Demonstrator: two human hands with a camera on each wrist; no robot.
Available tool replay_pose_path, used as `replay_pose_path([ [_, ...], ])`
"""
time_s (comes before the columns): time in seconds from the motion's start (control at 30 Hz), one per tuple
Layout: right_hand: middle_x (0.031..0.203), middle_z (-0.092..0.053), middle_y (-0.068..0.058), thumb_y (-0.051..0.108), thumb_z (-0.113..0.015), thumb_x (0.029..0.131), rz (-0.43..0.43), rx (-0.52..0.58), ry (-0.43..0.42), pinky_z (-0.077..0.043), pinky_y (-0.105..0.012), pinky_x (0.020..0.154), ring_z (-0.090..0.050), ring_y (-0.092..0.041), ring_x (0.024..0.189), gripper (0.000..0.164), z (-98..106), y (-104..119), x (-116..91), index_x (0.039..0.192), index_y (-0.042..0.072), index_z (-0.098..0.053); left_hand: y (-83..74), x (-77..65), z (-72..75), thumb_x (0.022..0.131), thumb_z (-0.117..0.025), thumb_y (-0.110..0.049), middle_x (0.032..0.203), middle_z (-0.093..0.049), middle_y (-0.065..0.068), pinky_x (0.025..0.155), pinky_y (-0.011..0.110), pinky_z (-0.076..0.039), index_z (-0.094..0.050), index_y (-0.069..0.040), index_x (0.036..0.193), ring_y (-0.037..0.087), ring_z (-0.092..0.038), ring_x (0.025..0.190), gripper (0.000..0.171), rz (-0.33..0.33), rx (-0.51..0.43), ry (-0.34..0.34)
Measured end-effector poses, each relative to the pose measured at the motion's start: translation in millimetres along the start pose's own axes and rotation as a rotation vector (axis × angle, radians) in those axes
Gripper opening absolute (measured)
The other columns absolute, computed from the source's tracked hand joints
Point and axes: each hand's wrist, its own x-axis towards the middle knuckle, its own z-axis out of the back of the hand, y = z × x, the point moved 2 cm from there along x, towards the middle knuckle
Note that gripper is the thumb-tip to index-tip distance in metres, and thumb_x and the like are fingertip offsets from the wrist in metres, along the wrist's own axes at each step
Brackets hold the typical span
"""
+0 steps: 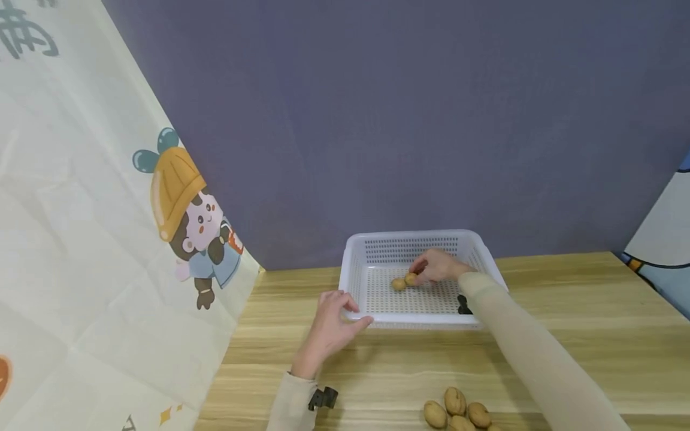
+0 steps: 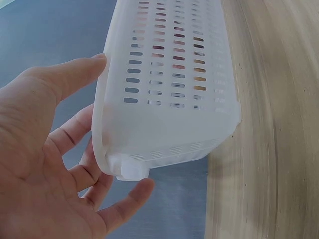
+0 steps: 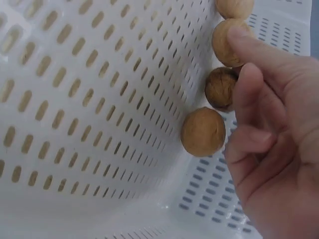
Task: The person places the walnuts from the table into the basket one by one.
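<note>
A white slotted plastic basket (image 1: 426,319) stands on the wooden table against the dark backdrop. My left hand (image 1: 333,320) grips its near left corner; in the left wrist view the thumb (image 2: 82,74) lies along the rim and the other fingers curl beside the corner. Inside the basket my right hand (image 1: 438,266) reaches down with bent fingers around a walnut (image 1: 411,279). Another walnut (image 1: 398,284) lies just left of it. The right wrist view shows several walnuts in a row, one (image 3: 230,44) under a fingertip and a lower one (image 3: 203,132) apart from the hand.
Several walnuts (image 1: 455,401) lie in a cluster on the wooden table (image 1: 399,371), at the near edge of the head view. A dark purple-grey panel (image 1: 409,120) rises behind the basket. A white cloth with a printed cartoon figure (image 1: 207,239) hangs at the left.
</note>
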Motion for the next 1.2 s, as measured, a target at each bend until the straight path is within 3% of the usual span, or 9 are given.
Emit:
replay_pose_path([
  [0.13,0.114,-0.079,-0.011,0.016,-0.087,0.087,0.002,-0.019,0.002,-0.059,-0.036,0.063,-0.065,-0.015,0.064,0.031,1,1,1,0.116,0.007,-0.079,-0.4,0.5,1.1,0.085,-0.089,-0.034,0.107,-0.068,0.002,0.109,0.055,-0.045,-0.062,-0.019,0.087,0.028,-0.048,0.128,0.030,0.005,-0.003,-0.003],
  [0.3,0.117,-0.078,-0.013,0.018,-0.087,0.088,0.001,-0.013,0.010,-0.060,-0.036,0.063,-0.066,-0.016,0.064,0.034,1,0,1,0.118,0.006,-0.078,-0.2,-0.3,-0.3,0.085,-0.089,-0.035,0.109,-0.068,0.002,0.110,0.056,-0.044,-0.063,-0.019,0.088,0.028,-0.047,0.130,0.030,0.020,-0.010,0.003],
  [0.47,0.131,-0.072,-0.024,0.019,-0.079,0.096,0.003,0.106,0.041,-0.060,-0.041,0.072,-0.070,-0.026,0.077,0.045,11,3,-7,0.133,-0.004,-0.068,-0.3,-1.1,-3.2,0.085,-0.089,-0.034,0.111,-0.068,0.003,0.111,0.058,-0.044,-0.064,-0.017,0.089,0.029,-0.047,0.130,0.031,0.016,-0.017,0.009],
  [0.57,0.130,-0.073,-0.021,0.024,-0.077,0.099,0.011,0.140,0.057,-0.054,-0.037,0.066,-0.068,-0.026,0.077,0.051,24,11,-14,0.140,-0.004,-0.063,-0.9,-1.3,-3.6,0.085,-0.089,-0.034,0.109,-0.068,0.004,0.111,0.058,-0.044,-0.063,-0.016,0.089,0.030,-0.048,0.130,0.031,0.007,-0.009,0.010],
  [0.7,0.129,-0.075,-0.014,0.032,-0.077,0.098,0.045,0.107,0.059,-0.042,-0.030,0.055,-0.067,-0.023,0.076,0.055,44,29,-26,0.143,0.003,-0.062,-1.8,-1.4,-2.1,0.086,-0.088,-0.034,0.108,-0.067,0.003,0.110,0.058,-0.045,-0.063,-0.016,0.090,0.030,-0.048,0.130,0.031,0.002,0.008,0.016],
  [0.83,0.135,-0.071,-0.017,0.032,-0.076,0.099,0.091,0.115,0.023,-0.042,-0.028,0.052,-0.069,-0.021,0.080,0.050,57,52,-47,0.141,0.007,-0.064,-2.0,-1.0,0.1,0.086,-0.088,-0.034,0.108,-0.066,0.003,0.109,0.057,-0.046,-0.063,-0.016,0.091,0.029,-0.048,0.129,0.031,0.002,0.013,0.016],
  [0.93,0.133,-0.072,-0.015,0.032,-0.076,0.100,0.133,0.096,-0.028,-0.043,-0.030,0.051,-0.062,-0.016,0.071,0.044,59,66,-69,0.137,0.011,-0.067,-2.4,-1.0,1.4,0.086,-0.088,-0.033,0.107,-0.066,0.002,0.109,0.056,-0.045,-0.063,-0.018,0.090,0.029,-0.048,0.129,0.030,0.000,0.009,0.010],
  [1.07,0.125,-0.076,-0.012,0.028,-0.076,0.099,0.220,0.089,-0.075,-0.044,-0.029,0.050,-0.054,-0.011,0.059,0.036,47,75,-98,0.131,0.010,-0.071,-2.6,-1.2,1.9,0.086,-0.088,-0.033,0.107,-0.067,0.001,0.109,0.055,-0.045,-0.062,-0.019,0.089,0.029,-0.048,0.128,0.029,-0.003,0.004,0.008],
  [1.2,0.116,-0.078,-0.009,0.021,-0.079,0.097,0.348,0.098,-0.078,-0.047,-0.026,0.053,-0.062,-0.010,0.063,0.028,25,77,-124,0.123,0.011,-0.074,-2.4,-0.5,2.2,0.086,-0.088,-0.033,0.110,-0.068,0.003,0.109,0.058,-0.046,-0.062,-0.019,0.090,0.030,-0.048,0.129,0.030,0.001,0.000,0.014],
])
